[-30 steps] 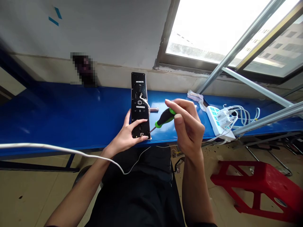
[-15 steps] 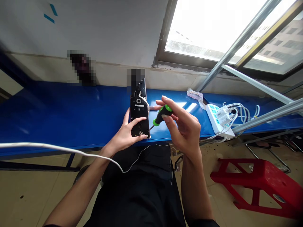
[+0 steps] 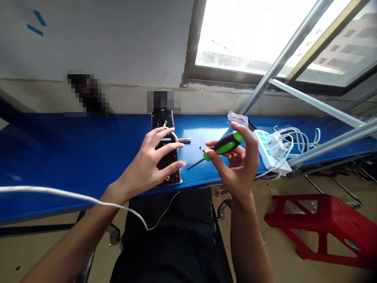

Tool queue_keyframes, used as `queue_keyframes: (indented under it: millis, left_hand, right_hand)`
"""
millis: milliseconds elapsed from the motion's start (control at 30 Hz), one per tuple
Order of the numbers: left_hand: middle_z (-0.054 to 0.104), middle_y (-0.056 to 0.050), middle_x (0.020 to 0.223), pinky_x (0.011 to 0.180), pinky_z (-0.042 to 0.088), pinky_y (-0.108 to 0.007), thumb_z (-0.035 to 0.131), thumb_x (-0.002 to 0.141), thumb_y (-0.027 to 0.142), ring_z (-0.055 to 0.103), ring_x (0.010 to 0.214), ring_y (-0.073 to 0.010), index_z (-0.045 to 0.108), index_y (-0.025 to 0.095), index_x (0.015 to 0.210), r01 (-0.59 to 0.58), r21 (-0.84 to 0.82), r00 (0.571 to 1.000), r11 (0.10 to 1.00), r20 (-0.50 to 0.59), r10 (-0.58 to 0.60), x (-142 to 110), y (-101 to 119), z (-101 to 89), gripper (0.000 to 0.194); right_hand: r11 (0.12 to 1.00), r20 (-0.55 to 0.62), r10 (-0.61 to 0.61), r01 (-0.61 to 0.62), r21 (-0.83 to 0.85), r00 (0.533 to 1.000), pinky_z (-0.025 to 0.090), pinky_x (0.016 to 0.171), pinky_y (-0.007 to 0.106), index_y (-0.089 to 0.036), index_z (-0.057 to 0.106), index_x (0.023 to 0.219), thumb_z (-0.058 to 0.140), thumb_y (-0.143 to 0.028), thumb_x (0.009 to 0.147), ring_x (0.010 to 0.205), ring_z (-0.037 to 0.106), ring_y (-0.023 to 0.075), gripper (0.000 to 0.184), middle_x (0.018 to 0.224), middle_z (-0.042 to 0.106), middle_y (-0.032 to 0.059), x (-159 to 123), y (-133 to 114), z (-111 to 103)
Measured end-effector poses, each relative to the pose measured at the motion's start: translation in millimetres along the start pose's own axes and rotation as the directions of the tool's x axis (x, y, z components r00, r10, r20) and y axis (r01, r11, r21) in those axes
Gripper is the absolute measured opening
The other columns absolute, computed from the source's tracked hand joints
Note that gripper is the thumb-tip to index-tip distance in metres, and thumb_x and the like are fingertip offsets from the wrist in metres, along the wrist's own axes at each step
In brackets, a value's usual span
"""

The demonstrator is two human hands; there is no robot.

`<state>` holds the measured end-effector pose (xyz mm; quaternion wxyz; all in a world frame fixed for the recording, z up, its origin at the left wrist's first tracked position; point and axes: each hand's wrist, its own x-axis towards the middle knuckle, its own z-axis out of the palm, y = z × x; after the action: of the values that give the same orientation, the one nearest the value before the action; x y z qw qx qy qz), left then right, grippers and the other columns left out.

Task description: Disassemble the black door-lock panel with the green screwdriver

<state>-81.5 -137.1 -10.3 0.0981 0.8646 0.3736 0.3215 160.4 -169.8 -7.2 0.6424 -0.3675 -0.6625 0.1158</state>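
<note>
A long black panel (image 3: 169, 158) with small holes and a white label lies on the blue table, its far end blurred out. My left hand (image 3: 147, 157) rests across it with the fingers spread, hiding part of its face. In my right hand (image 3: 235, 167) is a black and green screwdriver (image 3: 225, 147), gripped by the handle. Its shaft slants down to the left, the tip apart from the panel and over the table. A tiny dark piece (image 3: 200, 148), perhaps a screw, lies close to the right fingers. From the panel's right side juts a short brownish strip (image 3: 185, 140).
A white power strip (image 3: 266, 147) with plugs and white cables stands on the blue table (image 3: 73, 157) at the right. Behind it lies a crumpled plastic bag (image 3: 237, 118). Metal bars (image 3: 318, 104) cross the right side. A white cable (image 3: 73, 197) hangs over my left forearm.
The screwdriver has lifted off the panel's near right corner and moved right. My left hand has shifted up the panel, its fingers now across the face. The view has turned slightly right.
</note>
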Motion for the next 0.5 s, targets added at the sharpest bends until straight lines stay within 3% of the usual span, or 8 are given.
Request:
queue_keyframes:
  millis: [67,133,200,267,400,500]
  left_hand:
    - [0.059,-0.01,0.149,0.118,0.047,-0.049,0.059,0.104,0.05,0.052,0.14,-0.029,0.067,0.024,0.137,-0.043,-0.016,0.998,0.999,0.05,0.044,31,2,-1.1,0.042]
    - [0.071,-0.01,0.132,0.107,0.055,-0.044,0.058,0.105,0.044,0.063,0.125,-0.0271,0.068,0.02,0.136,-0.107,0.043,0.974,0.993,0.204,0.097,62,2,6.0,0.041]
    - [0.074,-0.011,0.125,0.1,0.057,-0.044,0.058,0.106,0.036,0.067,0.117,-0.0284,0.071,0.017,0.13,-0.188,0.149,0.925,0.971,0.36,0.124,91,1,19.3,0.034]
    - [0.076,-0.011,0.117,0.094,0.057,-0.044,0.059,0.105,0.03,0.069,0.111,-0.0297,0.074,0.016,0.123,-0.279,0.227,0.844,0.933,0.522,0.125,114,-2,35.4,0.028]
    - [0.077,-0.011,0.107,0.083,0.055,-0.038,0.064,0.101,0.025,0.07,0.102,-0.0295,0.076,0.016,0.113,-0.354,0.289,0.721,0.889,0.691,0.063,137,-13,63.8,0.02]
    - [0.077,-0.01,0.105,0.078,0.052,-0.035,0.068,0.099,0.027,0.07,0.1,-0.028,0.076,0.018,0.116,-0.36,0.248,0.7,0.899,0.709,0.085,141,-23,76.4,0.021]
  right_hand:
    - [0.996,-0.099,-0.033,0.025,-0.082,0.995,0.072,0.077,0.04,-0.031,0.054,0.141,0.081,-0.016,0.085,0.089,0.079,0.0216,0.064,0.115,0.071,0.0035,7,10,-12]
    - [0.985,-0.143,-0.057,0.033,-0.167,0.988,0.072,0.078,0.04,-0.031,0.056,0.139,0.082,-0.014,0.083,0.089,0.079,0.021,0.065,0.127,0.068,0.0049,13,23,-23]
    - [0.974,-0.154,-0.059,0.023,-0.224,0.986,0.071,0.079,0.039,-0.03,0.057,0.138,0.083,-0.011,0.08,0.09,0.08,0.0204,0.067,0.13,0.066,0.0049,18,38,-30]
    - [0.969,-0.168,-0.046,0.003,-0.247,0.985,0.07,0.079,0.036,-0.029,0.057,0.137,0.084,-0.009,0.08,0.09,0.08,0.0196,0.066,0.128,0.066,0.0039,21,51,-31]
    - [0.966,-0.194,-0.036,-0.016,-0.259,0.98,0.07,0.077,0.033,-0.03,0.056,0.134,0.081,-0.013,0.085,0.09,0.08,0.018,0.057,0.115,0.069,0.0006,25,72,-24]
    - [0.965,-0.194,-0.044,-0.008,-0.26,0.98,0.071,0.077,0.032,-0.029,0.056,0.134,0.079,-0.011,0.086,0.09,0.079,0.0173,0.056,0.114,0.07,0.0013,29,84,-20]
